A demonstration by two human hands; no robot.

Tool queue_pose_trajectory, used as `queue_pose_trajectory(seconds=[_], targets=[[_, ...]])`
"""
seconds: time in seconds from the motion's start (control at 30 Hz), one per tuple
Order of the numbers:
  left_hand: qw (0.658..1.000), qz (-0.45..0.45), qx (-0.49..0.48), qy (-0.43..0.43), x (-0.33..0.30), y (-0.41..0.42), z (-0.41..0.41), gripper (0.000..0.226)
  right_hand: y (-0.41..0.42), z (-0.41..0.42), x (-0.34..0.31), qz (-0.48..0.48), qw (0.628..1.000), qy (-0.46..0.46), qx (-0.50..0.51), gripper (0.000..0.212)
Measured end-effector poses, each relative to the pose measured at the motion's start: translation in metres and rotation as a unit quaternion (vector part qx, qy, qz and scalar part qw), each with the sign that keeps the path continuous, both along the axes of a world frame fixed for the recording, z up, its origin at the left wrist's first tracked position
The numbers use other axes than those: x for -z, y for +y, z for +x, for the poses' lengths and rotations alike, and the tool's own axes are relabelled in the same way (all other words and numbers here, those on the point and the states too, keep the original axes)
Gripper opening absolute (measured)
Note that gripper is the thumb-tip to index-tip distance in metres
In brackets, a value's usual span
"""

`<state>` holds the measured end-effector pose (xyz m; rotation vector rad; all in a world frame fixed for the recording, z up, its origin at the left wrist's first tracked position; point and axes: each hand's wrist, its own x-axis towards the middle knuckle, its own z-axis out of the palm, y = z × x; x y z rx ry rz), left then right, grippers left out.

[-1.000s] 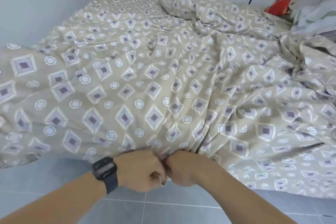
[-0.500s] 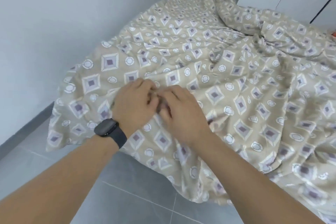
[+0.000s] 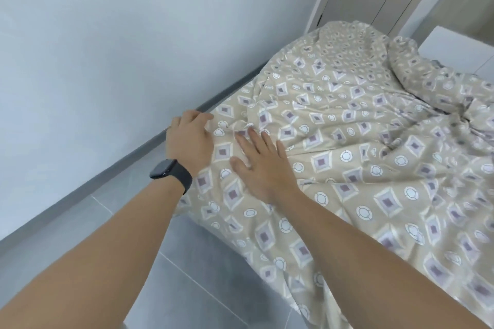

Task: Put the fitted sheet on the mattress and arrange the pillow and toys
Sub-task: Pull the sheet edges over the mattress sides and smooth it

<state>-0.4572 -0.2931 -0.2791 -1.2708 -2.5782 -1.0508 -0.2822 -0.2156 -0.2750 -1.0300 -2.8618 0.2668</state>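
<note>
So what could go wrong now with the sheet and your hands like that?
The sheet is badly wrinkled and loose, and its corner hangs over the floor, so it might slide off the bed. Both the left hand and right hand lie flat on it without gripping, so smoothing may just push the folds around. The wall is close, leaving little room to tuck that side.

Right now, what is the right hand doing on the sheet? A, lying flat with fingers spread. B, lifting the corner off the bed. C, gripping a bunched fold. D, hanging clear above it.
A: the right hand lies on the patterned sheet with its fingers straight and spread, nothing pinched or lifted. The left hand, the one with the watch, is beside it near the wall-side edge.
</note>
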Motion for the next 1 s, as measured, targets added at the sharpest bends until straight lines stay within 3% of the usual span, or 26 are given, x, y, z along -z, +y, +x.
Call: queue_pose_trajectory(seconds=[0.1,0.17,0.3,0.4,0.53,0.67,0.73,0.8,0.87,1.0], targets=[[0.991,-0.125,-0.022,0.027,-0.016,-0.003,-0.009,0.019,-0.004,-0.002,-0.003,0.016,0.989,0.134,0.057,0.06],[0.985,-0.173,0.025,-0.007,-0.029,-0.012,-0.011,0.033,-0.004,-0.003,-0.007,0.038,0.972,0.201,0.116,0.052],[0.976,-0.13,0.11,-0.135,-0.038,-0.031,0.002,0.067,0.0,-0.005,-0.005,0.064,0.968,0.207,0.125,0.044],[0.97,-0.063,0.135,-0.191,-0.036,-0.037,0.006,0.052,0.0,-0.006,-0.003,0.084,0.967,0.209,0.117,0.039],[0.966,0.029,0.06,-0.252,-0.033,-0.041,0.002,0.039,-0.003,-0.007,-0.015,0.117,0.96,0.244,0.069,0.03],[0.967,-0.002,-0.031,-0.253,-0.024,-0.062,-0.021,0.036,0.008,-0.027,-0.048,0.151,0.931,0.323,0.08,0.029],[0.973,-0.073,-0.069,-0.205,-0.021,-0.074,-0.03,0.033,0.023,-0.039,-0.06,0.14,0.949,0.262,0.108,0.031],[0.972,-0.101,-0.109,-0.18,-0.027,-0.082,-0.039,0.031,0.037,-0.048,-0.062,0.076,0.981,0.128,0.127,0.037],[0.969,-0.061,-0.134,-0.198,-0.034,-0.09,-0.049,0.033,0.042,-0.05,-0.062,-0.003,0.99,0.041,0.132,0.044],[0.956,0.009,-0.177,-0.232,-0.03,-0.11,-0.075,0.035,0.043,-0.062,-0.051,-0.032,0.994,-0.001,0.105,0.049]])
